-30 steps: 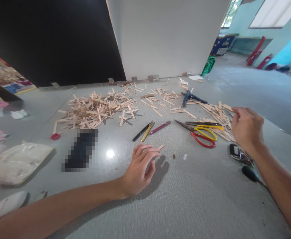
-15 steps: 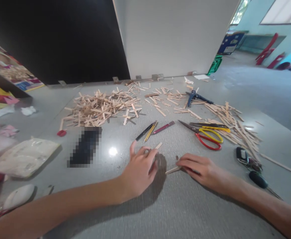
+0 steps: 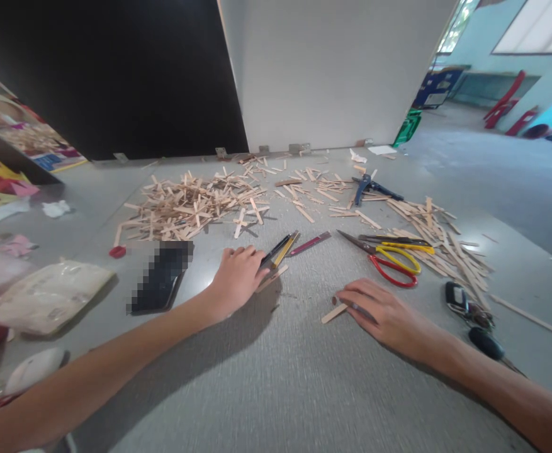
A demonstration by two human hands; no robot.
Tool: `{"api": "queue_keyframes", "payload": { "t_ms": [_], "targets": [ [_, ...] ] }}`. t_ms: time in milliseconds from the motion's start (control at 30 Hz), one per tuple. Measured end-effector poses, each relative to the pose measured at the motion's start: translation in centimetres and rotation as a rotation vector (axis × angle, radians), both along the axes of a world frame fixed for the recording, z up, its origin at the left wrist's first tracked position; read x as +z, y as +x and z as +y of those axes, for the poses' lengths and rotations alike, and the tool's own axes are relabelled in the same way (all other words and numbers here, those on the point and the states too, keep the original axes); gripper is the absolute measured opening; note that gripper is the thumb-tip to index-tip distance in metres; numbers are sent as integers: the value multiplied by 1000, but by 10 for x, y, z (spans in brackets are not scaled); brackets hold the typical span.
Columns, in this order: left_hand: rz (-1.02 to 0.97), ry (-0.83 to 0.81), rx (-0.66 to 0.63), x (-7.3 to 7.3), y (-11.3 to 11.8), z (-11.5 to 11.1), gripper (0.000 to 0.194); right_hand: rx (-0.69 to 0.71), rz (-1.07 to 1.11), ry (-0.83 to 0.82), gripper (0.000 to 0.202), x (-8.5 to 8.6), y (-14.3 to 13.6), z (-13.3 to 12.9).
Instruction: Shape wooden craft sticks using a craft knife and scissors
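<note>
My left hand (image 3: 238,281) is at the near end of a slim black pen-like tool (image 3: 278,247), its thumb and fingers closed about that end. A loose wooden stick (image 3: 276,277) lies just right of the thumb. Beside the black tool are a yellow cutter (image 3: 286,250) and a purple cutter (image 3: 311,243). My right hand (image 3: 372,309) rests low on the table, fingers curled over a short flat wooden stick (image 3: 333,313) whose left end sticks out. Part of that stick is hidden under the fingers.
Behind lie a heap of wooden sticks (image 3: 195,204), blue cutting pliers (image 3: 372,189) and scissors with red and yellow handles (image 3: 393,264). Keys (image 3: 469,308) sit at right. A phone (image 3: 162,277) and a plastic packet (image 3: 51,296) are at left. Upright panels (image 3: 332,75) close off the back.
My left hand has moved left and away from me to the black tool; a wooden stick now lies beside it. My right hand has barely shifted, while its stick has turned slightly.
</note>
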State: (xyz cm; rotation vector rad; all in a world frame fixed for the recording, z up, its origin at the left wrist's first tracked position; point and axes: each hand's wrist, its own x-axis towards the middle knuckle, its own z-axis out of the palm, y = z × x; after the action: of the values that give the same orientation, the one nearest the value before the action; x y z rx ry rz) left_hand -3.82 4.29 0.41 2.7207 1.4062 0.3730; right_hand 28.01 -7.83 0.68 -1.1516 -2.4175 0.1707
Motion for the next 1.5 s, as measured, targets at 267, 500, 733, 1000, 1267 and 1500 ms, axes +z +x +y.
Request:
{"api": "queue_keyframes", "payload": {
  "t_ms": [267, 500, 733, 1000, 1267, 1500],
  "targets": [
    [-57, -39, 42, 9, -2, 8, 18, -47, -5, 46, 33, -2, 4, 4],
    [-236, 31, 19, 28, 2, -7, 20, -37, 9, 58, 31, -1, 2, 4],
    [-349, 33, -212, 10, 23, -45, 19, -54, 36, 93, 25, -2, -12, 0],
    [-399, 74, -528, -2, 32, -87, 25, -183, 51, 227, 26, -7, -14, -4],
    [-178, 89, -646, -17, 36, -92, 36, -323, 159, 200, 28, 5, -6, 4],
    [-248, 156, -549, -17, 36, -96, 35, -305, 166, 174, 26, 3, -2, 11]
  ]
}}
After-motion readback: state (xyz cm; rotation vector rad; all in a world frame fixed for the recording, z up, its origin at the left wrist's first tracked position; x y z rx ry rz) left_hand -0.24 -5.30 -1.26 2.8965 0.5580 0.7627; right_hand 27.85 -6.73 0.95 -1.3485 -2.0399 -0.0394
